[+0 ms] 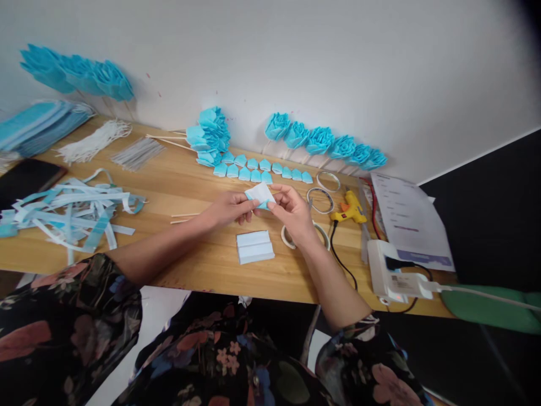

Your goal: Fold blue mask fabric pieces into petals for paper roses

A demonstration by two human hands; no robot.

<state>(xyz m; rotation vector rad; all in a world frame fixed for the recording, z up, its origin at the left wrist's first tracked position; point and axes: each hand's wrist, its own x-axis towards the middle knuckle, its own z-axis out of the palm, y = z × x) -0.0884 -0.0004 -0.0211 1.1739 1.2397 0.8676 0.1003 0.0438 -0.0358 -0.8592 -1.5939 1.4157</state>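
A small white-and-blue piece of mask fabric (261, 193) is stretched between my two hands above the table, its lower edge folded up to show blue. My left hand (232, 207) pinches its left side, and my right hand (291, 208) grips the lower right corner between thumb and fingers. Just below them lies a stack of pale fabric pieces (255, 247). Behind my hands, folded blue petals (244, 173) are laid out in two rows. A roll of tape (288, 237) sits partly hidden under my right wrist.
Blue fabric flowers (320, 141) on sticks lean against the wall. Cut strips (71, 211), a phone (29, 180), white cords (95, 140) and masks (46, 127) lie left. A yellow glue gun (350, 208), a power strip (382, 270) and a paper sheet (408, 220) are right.
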